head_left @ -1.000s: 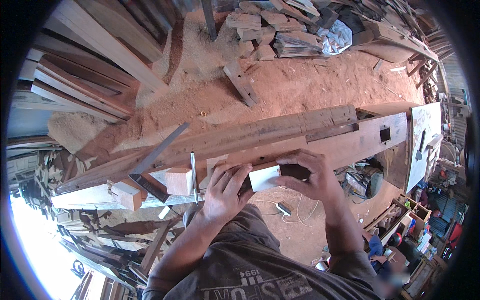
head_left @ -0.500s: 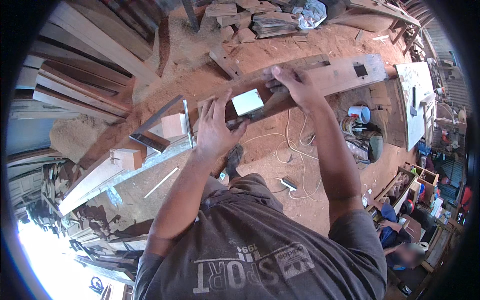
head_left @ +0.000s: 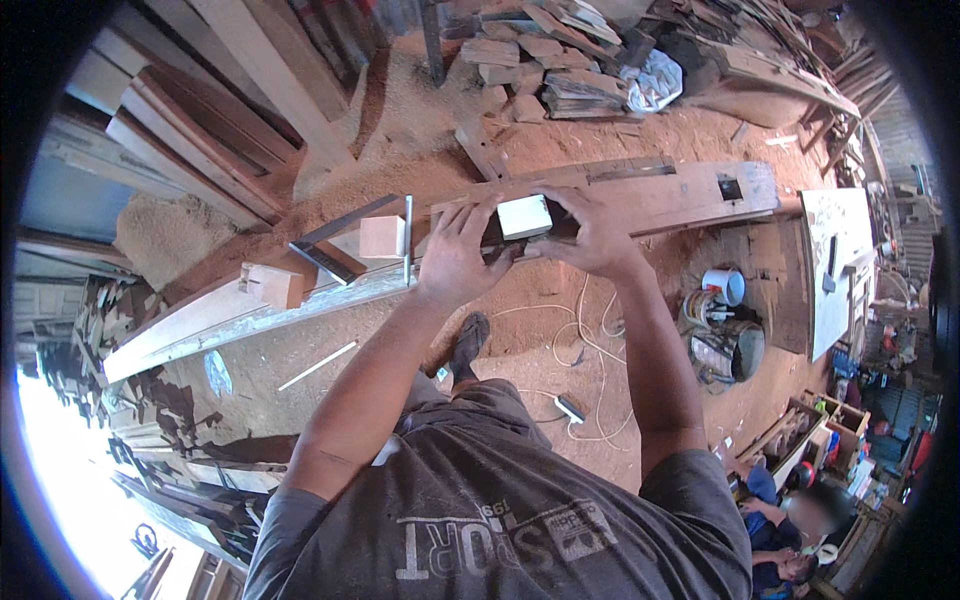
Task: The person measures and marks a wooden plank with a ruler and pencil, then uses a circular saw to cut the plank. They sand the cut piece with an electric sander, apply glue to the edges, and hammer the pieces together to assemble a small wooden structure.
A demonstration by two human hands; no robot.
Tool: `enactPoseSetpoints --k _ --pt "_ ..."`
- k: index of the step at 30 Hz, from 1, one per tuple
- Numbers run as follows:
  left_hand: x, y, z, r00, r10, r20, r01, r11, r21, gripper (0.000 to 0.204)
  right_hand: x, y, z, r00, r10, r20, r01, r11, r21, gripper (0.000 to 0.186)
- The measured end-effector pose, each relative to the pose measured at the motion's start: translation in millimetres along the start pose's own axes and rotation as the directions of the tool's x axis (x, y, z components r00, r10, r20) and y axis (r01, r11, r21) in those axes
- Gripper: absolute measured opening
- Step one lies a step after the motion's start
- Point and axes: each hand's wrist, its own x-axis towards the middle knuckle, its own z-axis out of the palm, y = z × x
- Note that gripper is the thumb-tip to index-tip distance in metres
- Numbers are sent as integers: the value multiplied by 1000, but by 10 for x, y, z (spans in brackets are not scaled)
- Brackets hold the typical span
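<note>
A small wooden block (head_left: 525, 218) with a bright, pale top face is between my hands, over the long timber beam (head_left: 660, 198). My left hand (head_left: 458, 250) has its fingers and thumb curled against the block's left side. On the other side, my right hand (head_left: 598, 236) closes round the block with fingers behind and thumb in front. Left of my hands, a thin metal strip (head_left: 408, 240) stands beside a pinkish wooden block (head_left: 383, 237). A carpenter's square (head_left: 332, 258) and a notched wooden block (head_left: 272, 285) lie farther left on the timber.
Pale cables (head_left: 583, 330) and a power strip (head_left: 569, 408) lie on the dusty ground. Buckets (head_left: 722, 288) stand at right near a white board (head_left: 838, 265). Stacked offcuts (head_left: 575, 80) are at the back, leaning planks (head_left: 190, 140) at left. A person (head_left: 775, 530) sits lower right.
My right hand has come left and down onto the block, its fingers now round it. My left hand stays at the block. The whole view has shifted slightly.
</note>
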Motion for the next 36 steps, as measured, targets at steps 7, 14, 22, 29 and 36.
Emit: enactPoseSetpoints --k 7,14,22,29,36 --pt "35 2 6 996 -66 -65 53 982 -183 76 -3 100 36 996 88 -30 -85 993 77 59" --pt "-305 359 -442 990 7 -141 -26 991 -133 87 -54 -113 -424 820 564 -94 -533 813 233 56" --pt "-2331 456 -891 931 -313 189 357 891 -282 50 -333 -140 -432 836 307 -455 -538 622 -569 56" --pt "-4168 520 -1104 634 -761 140 768 640 2 61 -51 -1141 924 936 174 -306 -218 969 -116 25" --pt "-5630 534 -1006 306 -940 152 946 318 62 63 -888 -1962 3109 843 -308 441 353 935 -21 34"
